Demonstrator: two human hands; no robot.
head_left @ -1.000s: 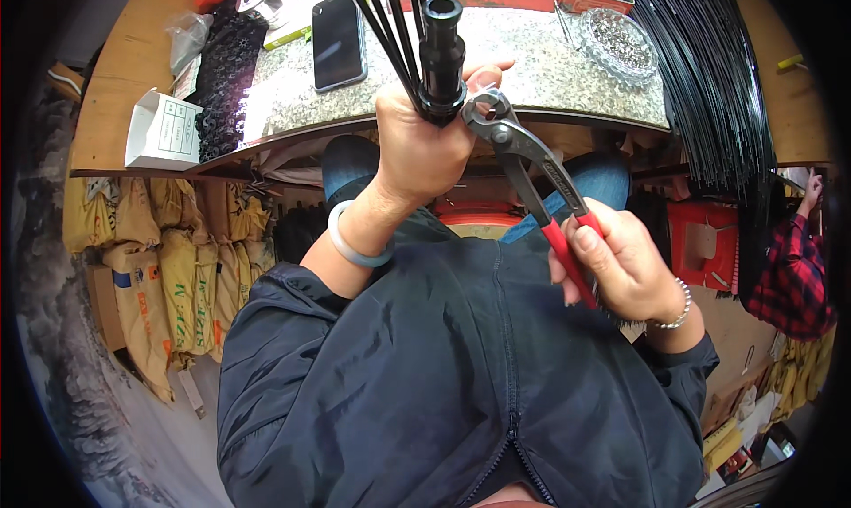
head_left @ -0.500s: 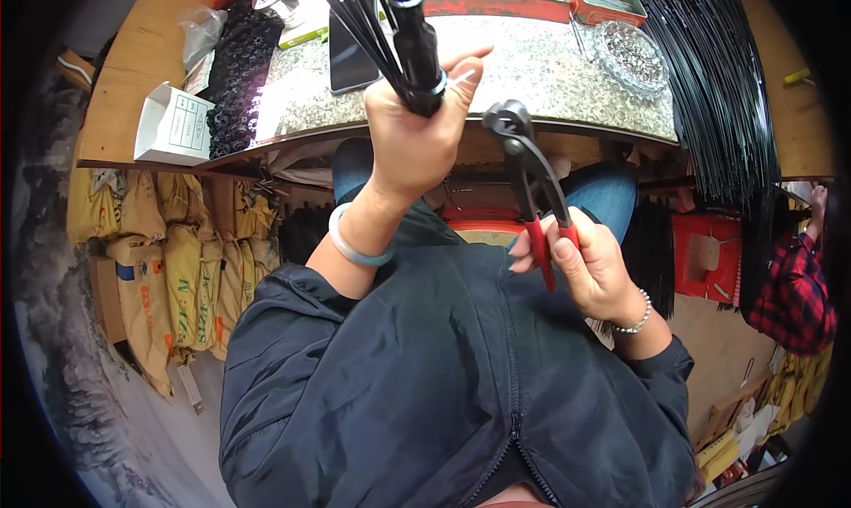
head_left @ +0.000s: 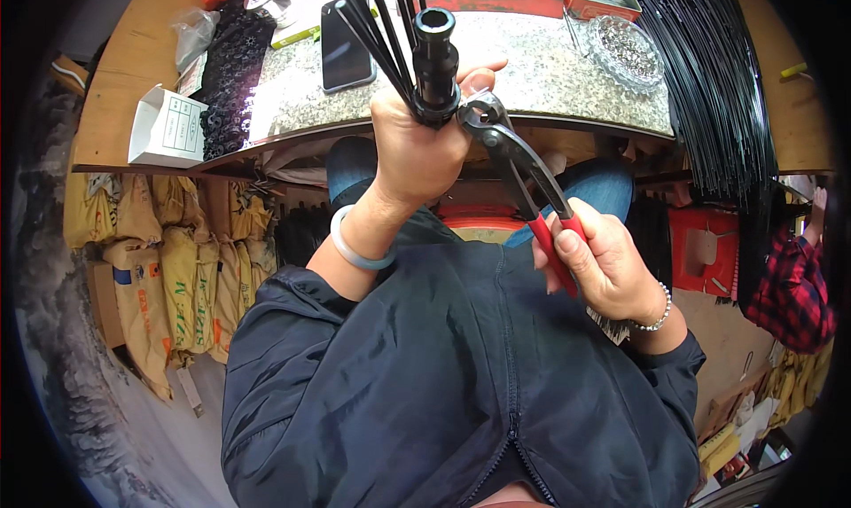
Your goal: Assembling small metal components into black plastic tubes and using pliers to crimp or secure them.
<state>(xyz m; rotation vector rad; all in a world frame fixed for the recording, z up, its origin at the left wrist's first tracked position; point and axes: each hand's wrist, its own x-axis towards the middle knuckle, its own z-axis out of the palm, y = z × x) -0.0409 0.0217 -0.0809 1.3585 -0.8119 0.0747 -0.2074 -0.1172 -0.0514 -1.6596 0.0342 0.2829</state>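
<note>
My left hand (head_left: 418, 144) is closed around a black umbrella frame, made of a hollow ridged tube (head_left: 436, 69) and thin black ribs (head_left: 377, 38) fanning up beside it. The tube's round open end points up. In my right hand (head_left: 607, 260) is a pair of pincers (head_left: 510, 149) with red handles and dark metal jaws. The jaws sit right at my left thumb, beside the collar at the tube's lower end. Whether they grip anything there I cannot tell.
A phone (head_left: 347, 56) lies on the speckled tabletop. At right stand a glass dish (head_left: 626, 54) of small metal parts and a thick bundle of black rods (head_left: 709, 82). Small black parts (head_left: 232, 91) and a white box (head_left: 168, 128) are at left. A person in a checked sleeve (head_left: 793, 282) is far right.
The pincers have moved up and left to the collar, against my left thumb. The tube has shifted slightly right and down. A pale wire end seen earlier by the thumb no longer shows.
</note>
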